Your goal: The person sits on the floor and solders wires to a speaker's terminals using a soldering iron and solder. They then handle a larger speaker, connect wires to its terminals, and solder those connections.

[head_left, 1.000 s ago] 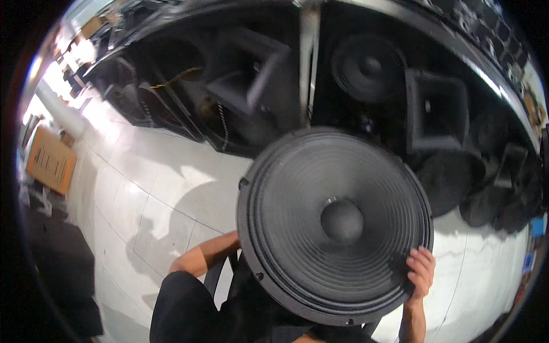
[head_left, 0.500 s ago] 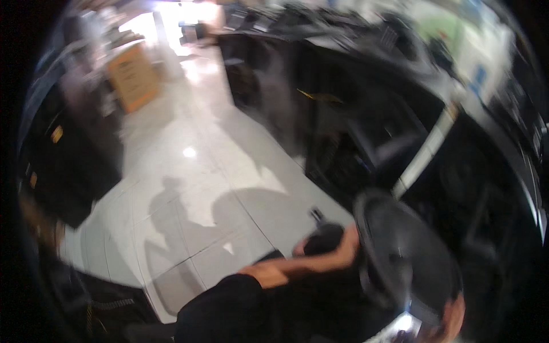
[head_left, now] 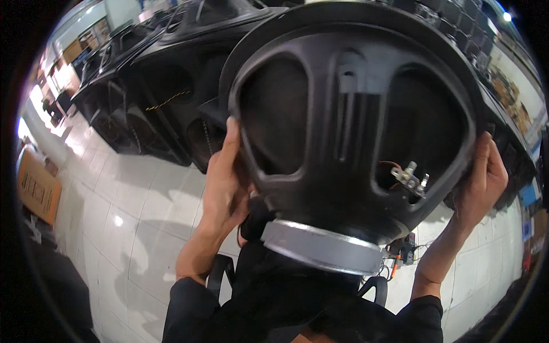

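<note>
Speaker (head_left: 349,143): held centre, between both hands, silver magnet (head_left: 323,248) end nearest.
Left hand (head_left: 226,183): half-curled, gripping left edge.
Right hand (head_left: 483,180): half-curled, gripping right edge.
Terminals (head_left: 410,178): at right; avoid pressing, share weight evenly.

Left hand (head_left: 225,191): at left, clasped in a grip, thumb (head_left: 231,136) pointing far, the rest partly hidden from me | left forearm (head_left: 195,256): slanting from near left toward far right | right hand (head_left: 484,182): at right, gripping, roughly level with its partner | right forearm (head_left: 439,255): angled outward, near to far right
</note>
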Demonstrator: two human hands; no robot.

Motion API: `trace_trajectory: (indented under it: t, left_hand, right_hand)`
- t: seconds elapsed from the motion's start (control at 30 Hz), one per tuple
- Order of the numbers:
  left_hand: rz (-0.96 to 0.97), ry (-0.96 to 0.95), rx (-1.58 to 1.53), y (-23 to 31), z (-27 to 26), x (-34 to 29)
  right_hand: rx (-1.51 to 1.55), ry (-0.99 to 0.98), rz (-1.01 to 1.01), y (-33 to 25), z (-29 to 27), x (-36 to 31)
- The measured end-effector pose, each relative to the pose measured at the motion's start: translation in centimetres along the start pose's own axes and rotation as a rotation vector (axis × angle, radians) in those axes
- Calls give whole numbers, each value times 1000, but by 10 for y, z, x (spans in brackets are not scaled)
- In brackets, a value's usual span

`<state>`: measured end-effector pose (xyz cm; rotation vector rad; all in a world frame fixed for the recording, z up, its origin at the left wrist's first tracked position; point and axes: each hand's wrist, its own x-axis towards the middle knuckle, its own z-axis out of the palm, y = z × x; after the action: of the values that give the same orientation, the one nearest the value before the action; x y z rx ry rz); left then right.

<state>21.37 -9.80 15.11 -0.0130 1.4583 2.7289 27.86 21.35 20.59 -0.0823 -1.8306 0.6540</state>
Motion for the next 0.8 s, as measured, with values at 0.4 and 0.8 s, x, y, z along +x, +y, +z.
trace_trajectory:
  t: [0.4, 0.8]
  left_hand:
    - [-703, 171, -77, -116, -83, -85]
    - [-796, 363, -89, -164, -109, -61]
  right_hand:
    - [-86, -869, 366, 66, 76, -44]
    - [-141, -901, 426, 131, 137, -106]
